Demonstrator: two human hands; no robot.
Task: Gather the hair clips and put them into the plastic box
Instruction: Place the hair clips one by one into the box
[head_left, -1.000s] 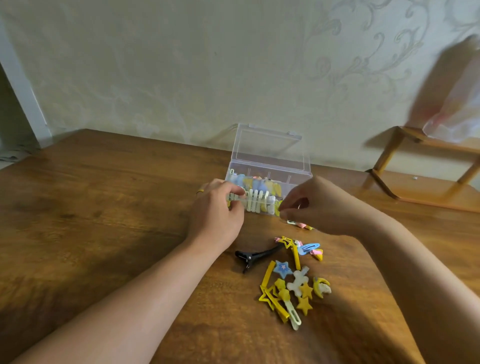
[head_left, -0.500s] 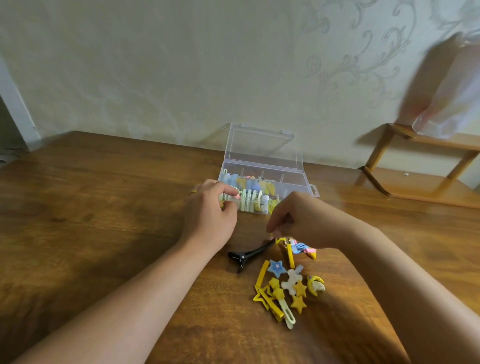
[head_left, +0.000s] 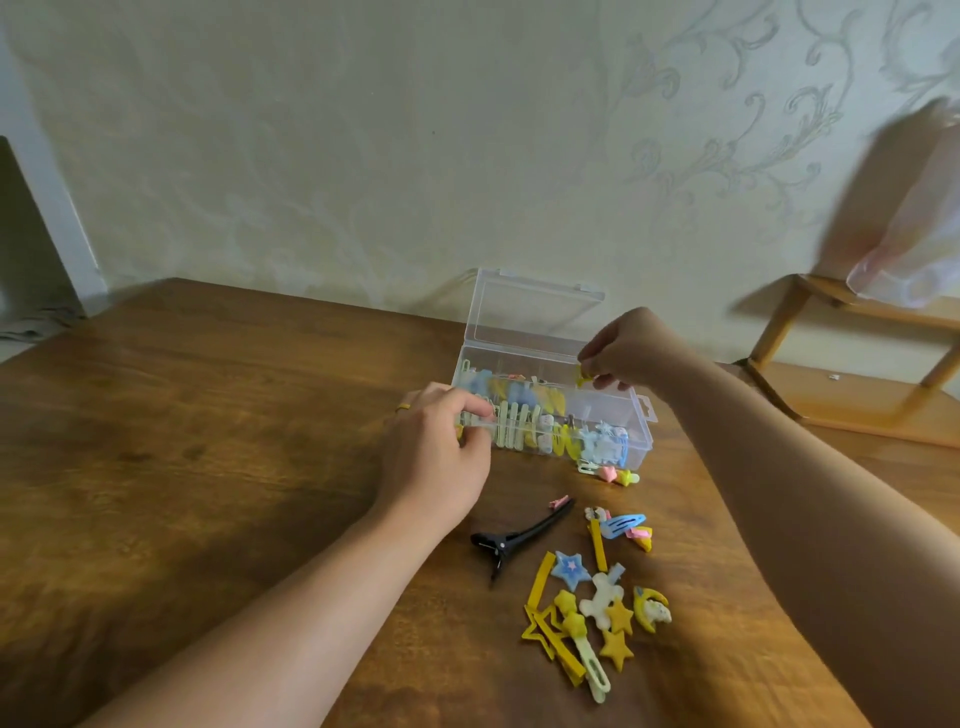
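A clear plastic box (head_left: 640, 428) stands open on the wooden table, its lid (head_left: 535, 314) upright, with several pastel hair clips inside. My left hand (head_left: 439, 452) grips the box's left front corner. My right hand (head_left: 626, 351) hovers above the box's right half and pinches a small yellow clip (head_left: 584, 376). In front of the box lie a black clip (head_left: 519, 538), a pink-and-yellow star clip (head_left: 613, 474), a blue snap clip (head_left: 626, 524) and a pile of yellow star clips (head_left: 592, 621).
The wooden table (head_left: 208, 441) reaches back to a patterned wall. A low wooden rack (head_left: 841, 379) with a pale plastic bag (head_left: 914, 249) on it stands at the right rear. My left hand wears a yellow ring (head_left: 404, 408).
My right hand has risen from the table in front of the box to above the box, now with a yellow clip pinched in it. My left hand has stayed on the box.
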